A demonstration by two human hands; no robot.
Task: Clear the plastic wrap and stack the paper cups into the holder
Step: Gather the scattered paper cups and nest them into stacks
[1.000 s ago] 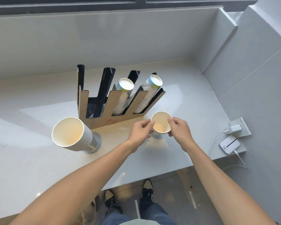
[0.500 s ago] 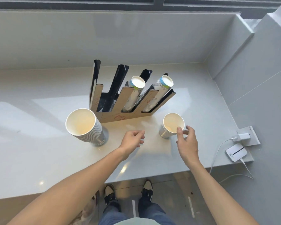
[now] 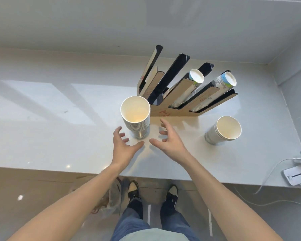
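Head view: we read this as the reach for the tall cup stack, which stands upright, mouth up, long axis vertical, mid-bench near the front edge, just left of the holder. Left hand and right hand are both spread wide and empty, flanking its base without touching. Next we'd close both palms low around it; a short stack sits toward the bench's right edge.

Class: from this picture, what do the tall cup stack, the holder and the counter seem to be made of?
Tall cup stack: matte white paper, thin rolled rims; its shiny base may be plastic wrap. Holder: brown faces, perhaps card or wood, with glossy black channels, likely acrylic. Counter: polished stone or composite, mirroring light.
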